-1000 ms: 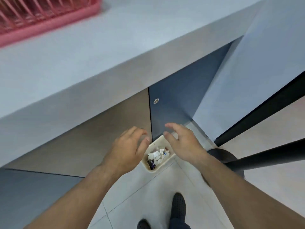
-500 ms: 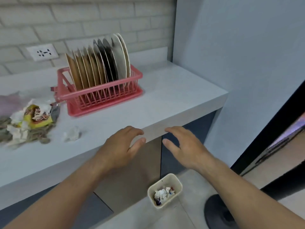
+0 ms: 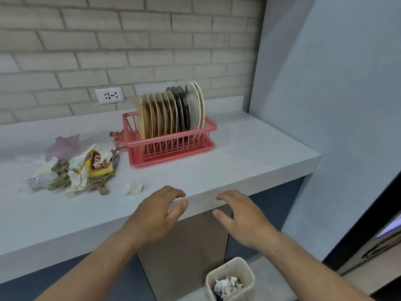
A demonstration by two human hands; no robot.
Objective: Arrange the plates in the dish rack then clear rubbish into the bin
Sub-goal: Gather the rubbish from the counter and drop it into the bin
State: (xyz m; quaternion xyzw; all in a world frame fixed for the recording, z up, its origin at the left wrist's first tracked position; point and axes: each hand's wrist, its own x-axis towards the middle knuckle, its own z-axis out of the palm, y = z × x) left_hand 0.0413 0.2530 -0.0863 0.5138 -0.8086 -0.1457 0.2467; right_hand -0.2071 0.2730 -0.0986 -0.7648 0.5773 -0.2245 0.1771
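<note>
Pale grey stone-like material makes the tabletop (image 3: 249, 153), which runs along a wall of light bricks (image 3: 130, 40) and ends on the right at a plain blue-grey wall (image 3: 336, 105). A white socket (image 3: 110, 95) sits low in the bricks. Near the back of the tabletop stands a pink dish rack (image 3: 173, 146), and the plates (image 3: 171, 114) are in it upright in one close row, beige ones to the left, dark ones in the middle and white ones to the right. To the left of the rack lies a pile of rubbish (image 3: 86, 168): a yellow and red wrapper, white crumpled paper and brownish scraps, with a thin pink plastic bag (image 3: 63, 146) behind it. One small crumpled tissue (image 3: 134, 187) lies apart from the pile, nearer to the front edge. Under the tabletop there are a brown cabinet front (image 3: 184, 253) and dark blue fronts beside it. On the tiled floor (image 3: 271, 279) below stands a small cream bin (image 3: 249, 279), and white paper scraps are already inside it. The left hand (image 3: 156, 216) is over the front edge of the tabletop, palm down, fingers loosely bent and spread, and it holds nothing; I cannot tell if the fingertips touch the surface. The right hand (image 3: 245, 220) is beside it in front of the edge, also relaxed with fingers apart, and it holds nothing.
</note>
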